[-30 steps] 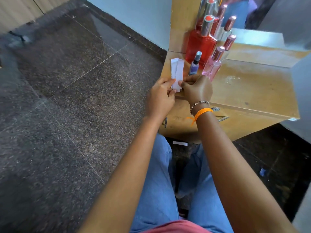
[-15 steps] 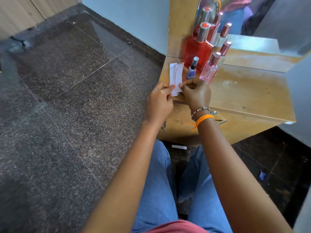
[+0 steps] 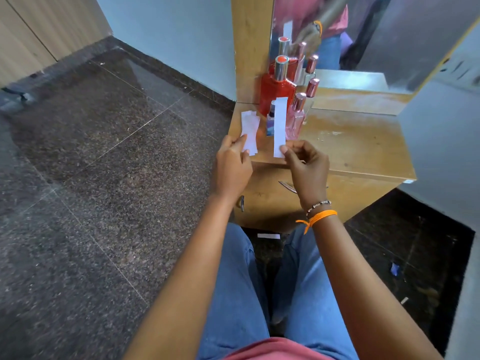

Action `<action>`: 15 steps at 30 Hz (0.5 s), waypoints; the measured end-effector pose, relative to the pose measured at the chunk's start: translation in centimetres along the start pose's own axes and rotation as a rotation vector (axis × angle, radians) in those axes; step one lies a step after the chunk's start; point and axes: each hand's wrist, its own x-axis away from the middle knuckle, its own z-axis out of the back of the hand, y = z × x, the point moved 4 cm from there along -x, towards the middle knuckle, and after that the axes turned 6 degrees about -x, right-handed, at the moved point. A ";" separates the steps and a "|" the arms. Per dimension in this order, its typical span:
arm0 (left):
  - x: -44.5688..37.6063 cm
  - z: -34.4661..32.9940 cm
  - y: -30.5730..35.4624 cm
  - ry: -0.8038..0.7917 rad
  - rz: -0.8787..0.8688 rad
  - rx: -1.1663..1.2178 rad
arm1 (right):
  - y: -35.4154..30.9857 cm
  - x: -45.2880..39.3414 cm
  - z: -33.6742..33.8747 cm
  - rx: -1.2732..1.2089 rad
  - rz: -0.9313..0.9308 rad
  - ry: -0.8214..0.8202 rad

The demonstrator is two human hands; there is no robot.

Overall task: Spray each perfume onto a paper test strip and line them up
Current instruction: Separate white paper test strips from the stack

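While no brand, label or other writing can be read on any bottle or strip, the head view shows the task's things clearly. Right hand [image 3: 306,168] pinches the lower end of a single paper test strip [image 3: 280,126], a plain white narrow rectangle held upright and apart from the rest. Left hand [image 3: 232,167] grips the lower part of a small stack of strips [image 3: 250,133], white, fanned slightly, their ends uneven; these lie at 9 o'clock from the single strip, with a clear gap between.

Behind the strips, at 12 o'clock from the hands, the perfume bottles stand grouped at the back left corner of a wooden dresser top [image 3: 358,146]. Red bottle [image 3: 276,93] is the largest, squarish, filled with red colour, with a silver collar and a red-topped cap. Small blue bottle [image 3: 270,123] stands partly hidden behind the single strip. Pink bottle [image 3: 294,120] is slim, of clear pink glass, with a rose-metal cap; how full it is cannot be told. Another rose-capped bottle [image 3: 311,88] stands behind it, at 1 o'clock. Mirror [image 3: 337,35] at the back repeats the bottles and the raised strip.
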 end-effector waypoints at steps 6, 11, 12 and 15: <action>0.1 0.4 1.7 0.042 0.015 -0.053 | -1.1 -1.0 -0.6 0.116 0.032 -0.071; 0.8 -0.4 4.3 0.075 -0.108 -0.046 | -0.4 0.3 1.9 0.010 0.052 0.085; 0.9 -0.8 4.8 0.062 -0.115 -0.035 | 0.0 0.3 2.7 -0.009 0.030 0.142; 1.0 -1.8 5.8 0.020 -0.125 -0.026 | 0.8 -0.1 5.0 0.015 -0.030 0.245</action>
